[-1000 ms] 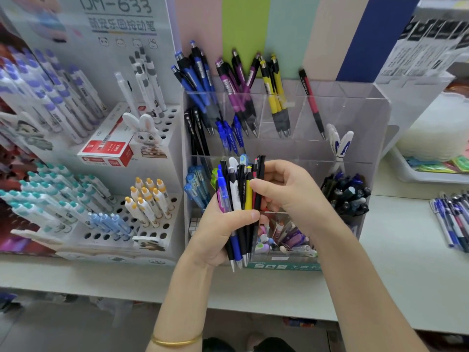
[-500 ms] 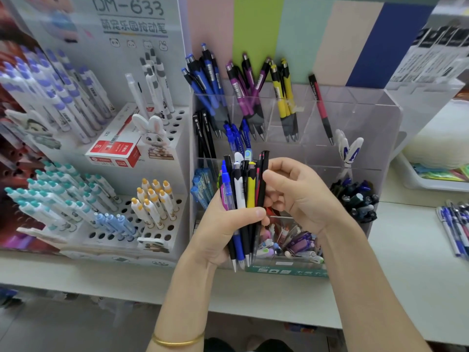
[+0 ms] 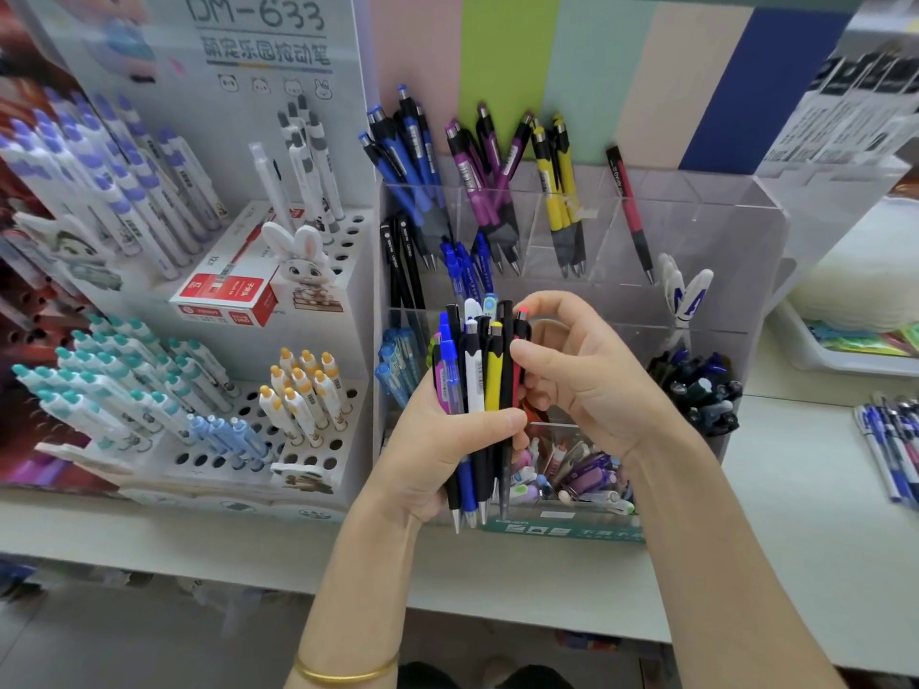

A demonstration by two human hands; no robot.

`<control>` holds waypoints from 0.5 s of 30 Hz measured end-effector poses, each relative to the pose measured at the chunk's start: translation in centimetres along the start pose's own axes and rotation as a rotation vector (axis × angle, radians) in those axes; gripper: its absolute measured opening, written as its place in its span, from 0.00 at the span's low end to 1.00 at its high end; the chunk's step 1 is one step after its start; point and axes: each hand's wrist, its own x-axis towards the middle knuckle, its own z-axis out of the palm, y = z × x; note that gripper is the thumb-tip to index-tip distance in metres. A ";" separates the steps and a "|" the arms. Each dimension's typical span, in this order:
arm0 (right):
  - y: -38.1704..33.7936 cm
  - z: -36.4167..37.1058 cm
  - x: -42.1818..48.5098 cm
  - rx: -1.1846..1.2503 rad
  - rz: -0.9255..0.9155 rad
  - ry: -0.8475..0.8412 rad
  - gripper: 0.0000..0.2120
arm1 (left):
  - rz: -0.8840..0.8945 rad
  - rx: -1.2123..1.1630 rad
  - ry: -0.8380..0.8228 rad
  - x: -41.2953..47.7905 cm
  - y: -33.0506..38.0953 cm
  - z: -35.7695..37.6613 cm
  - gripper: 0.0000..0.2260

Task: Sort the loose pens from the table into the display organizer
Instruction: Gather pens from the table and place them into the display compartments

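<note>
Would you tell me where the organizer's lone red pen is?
Head view: the red pen stands alone in the organizer, top row, right of the yellow pens.

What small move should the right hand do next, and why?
Probably draw the red-topped pen up out of the bundle. The right hand pinches it at the bundle's right edge, while the left hand grips the rest. A single red pen stands in the organizer, back row, a likely match.
</note>
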 end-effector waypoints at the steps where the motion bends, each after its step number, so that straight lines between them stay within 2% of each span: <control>1: 0.0 0.0 0.0 0.012 0.005 -0.005 0.10 | -0.001 -0.003 0.007 0.0 0.0 0.0 0.12; 5: -0.2 0.2 0.1 -0.010 0.007 0.013 0.08 | 0.011 -0.037 0.044 0.1 0.1 0.2 0.15; 11: -2.3 1.1 0.9 -0.191 -0.143 0.093 0.06 | 0.081 -0.064 0.230 1.2 1.2 0.9 0.13; 15: -3.5 1.2 1.3 -0.158 -0.215 0.110 0.07 | 0.138 -0.076 0.348 2.0 2.2 1.0 0.10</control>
